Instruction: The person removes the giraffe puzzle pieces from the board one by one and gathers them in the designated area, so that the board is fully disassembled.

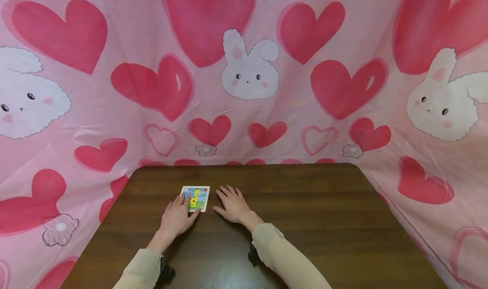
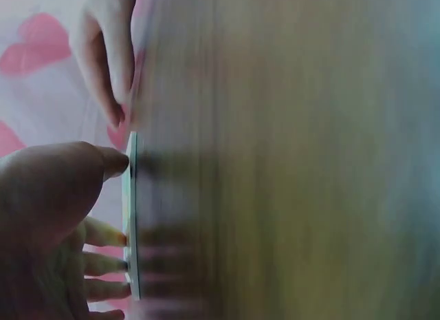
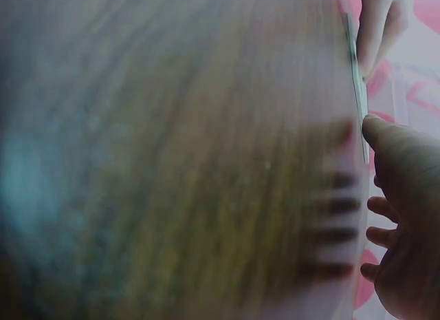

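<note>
A square picture card [image 1: 200, 200] with a yellow giraffe on it lies flat on the wooden table, left of the middle. My left hand [image 1: 176, 217] rests on its left and lower edges, fingers spread and thumb at the bottom edge. In the left wrist view the card [image 2: 133, 217] appears edge-on, with the thumb and fingertips of the left hand [image 2: 51, 224] touching it. Just right of the card, my right hand [image 1: 234, 205] lies with straight, spread fingers, holding nothing. The right wrist view has the card [image 3: 358, 93] edge-on beyond the thumb of the right hand [image 3: 409, 210].
The dark brown table [image 1: 305, 221] extends to both sides of the hands. Behind and beside it hangs a pink cloth [image 1: 244, 115] printed with red hearts and white rabbits. A small black device [image 1: 167, 273] is strapped at the left wrist, another [image 1: 253, 254] at the right.
</note>
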Available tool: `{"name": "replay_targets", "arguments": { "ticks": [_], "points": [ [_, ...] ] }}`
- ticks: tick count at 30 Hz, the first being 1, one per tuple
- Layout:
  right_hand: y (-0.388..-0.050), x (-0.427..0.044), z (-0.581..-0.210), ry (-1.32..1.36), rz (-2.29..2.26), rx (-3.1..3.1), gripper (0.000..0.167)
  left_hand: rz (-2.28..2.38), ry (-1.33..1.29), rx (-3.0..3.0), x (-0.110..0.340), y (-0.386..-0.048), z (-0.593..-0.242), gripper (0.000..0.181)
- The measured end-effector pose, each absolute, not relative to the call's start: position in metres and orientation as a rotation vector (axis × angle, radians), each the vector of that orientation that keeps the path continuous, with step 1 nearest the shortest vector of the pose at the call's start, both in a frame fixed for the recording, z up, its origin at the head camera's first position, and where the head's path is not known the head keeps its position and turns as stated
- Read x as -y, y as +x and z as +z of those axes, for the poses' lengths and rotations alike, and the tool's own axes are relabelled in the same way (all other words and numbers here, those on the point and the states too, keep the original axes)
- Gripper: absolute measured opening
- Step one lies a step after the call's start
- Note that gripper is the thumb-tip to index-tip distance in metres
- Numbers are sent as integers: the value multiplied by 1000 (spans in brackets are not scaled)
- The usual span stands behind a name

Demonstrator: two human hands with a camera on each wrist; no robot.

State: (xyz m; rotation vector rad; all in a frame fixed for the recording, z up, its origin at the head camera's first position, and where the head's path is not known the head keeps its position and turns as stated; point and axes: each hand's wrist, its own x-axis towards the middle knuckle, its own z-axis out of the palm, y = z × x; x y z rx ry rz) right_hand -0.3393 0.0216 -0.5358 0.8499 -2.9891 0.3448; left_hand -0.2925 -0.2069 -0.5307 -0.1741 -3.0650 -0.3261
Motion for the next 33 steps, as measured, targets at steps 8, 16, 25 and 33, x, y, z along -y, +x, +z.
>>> {"name": "replay_targets", "arguments": {
  "ticks": [8,16,25,33],
  "points": [
    [-338,-16,-539,873,299,2999,67,-383,-168,3056,186,-289,-532,75],
    [-337,-18,-541,889,289,2996,66,-406,-175,3043,177,-286,-531,74],
    [-332,-36,-542,907,313,2998,66,-367,-229,2995,168,-281,-533,72],
    [-334,-54,-540,929,372,2991,66,-368,-268,2974,158,-281,-533,70]
  ]
}}
